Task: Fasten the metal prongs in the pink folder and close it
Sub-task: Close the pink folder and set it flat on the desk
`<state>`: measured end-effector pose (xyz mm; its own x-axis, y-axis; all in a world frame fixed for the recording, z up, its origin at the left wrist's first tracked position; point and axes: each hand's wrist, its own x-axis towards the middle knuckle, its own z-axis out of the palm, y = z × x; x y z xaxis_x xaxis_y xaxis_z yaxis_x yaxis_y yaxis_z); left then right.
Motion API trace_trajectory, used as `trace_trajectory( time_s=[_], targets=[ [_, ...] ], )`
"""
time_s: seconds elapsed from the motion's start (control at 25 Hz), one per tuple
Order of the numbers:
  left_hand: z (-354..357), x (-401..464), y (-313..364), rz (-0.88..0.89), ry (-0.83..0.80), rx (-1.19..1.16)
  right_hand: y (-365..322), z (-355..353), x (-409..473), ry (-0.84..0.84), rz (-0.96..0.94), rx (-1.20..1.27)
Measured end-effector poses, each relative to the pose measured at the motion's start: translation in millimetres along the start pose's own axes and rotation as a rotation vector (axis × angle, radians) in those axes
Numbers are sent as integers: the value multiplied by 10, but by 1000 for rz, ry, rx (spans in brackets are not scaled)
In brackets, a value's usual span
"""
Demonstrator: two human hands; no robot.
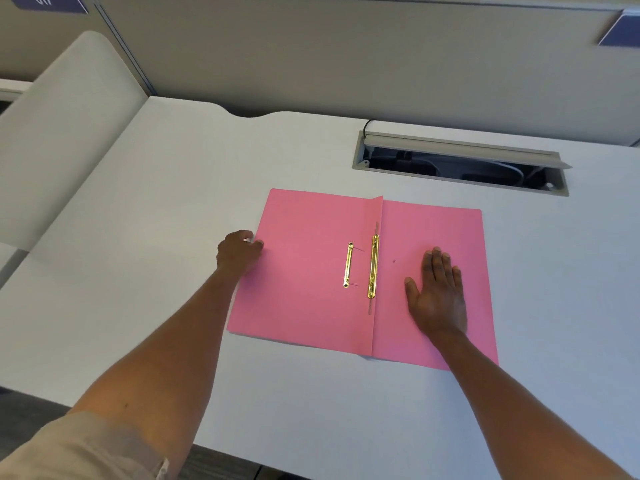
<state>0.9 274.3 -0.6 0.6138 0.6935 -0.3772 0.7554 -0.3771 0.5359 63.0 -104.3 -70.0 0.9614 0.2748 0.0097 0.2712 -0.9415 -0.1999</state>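
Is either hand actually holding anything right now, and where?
The left hand curls at the pink folder's left edge; whether it has a grip is unclear. The right hand lies flat on it, gripping nothing.

An office cubicle: a pale tabletop (173, 188) backed by grey partition panels (346, 57), a recessed cable tray (460, 168) with its flap raised at upper right, and a numbered blue desk label (48, 1) at upper left.

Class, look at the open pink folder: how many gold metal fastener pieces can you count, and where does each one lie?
2. A shorter bar lies loose on the left flap of the pink folder. A longer strip sits along the centre fold. Nothing visible seems to hide more.
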Motion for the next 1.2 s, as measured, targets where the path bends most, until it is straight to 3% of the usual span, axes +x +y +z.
trace_trajectory(
  time_s=[0.12,0.36,0.64,1.2],
  targets=[
    [-57,-33,62,-9,-4,-10,7,7,0,-2,4,-5],
    [-154,-280,498,62,198,114,28,4,-14,14,-4,1],
    [-354,-577,909,140,232,249,16,-4,-17,19,-15,10],
    [-376,-1376,1704,568,203,48,-6,-61,-27,-22,-15,38]
  ],
)
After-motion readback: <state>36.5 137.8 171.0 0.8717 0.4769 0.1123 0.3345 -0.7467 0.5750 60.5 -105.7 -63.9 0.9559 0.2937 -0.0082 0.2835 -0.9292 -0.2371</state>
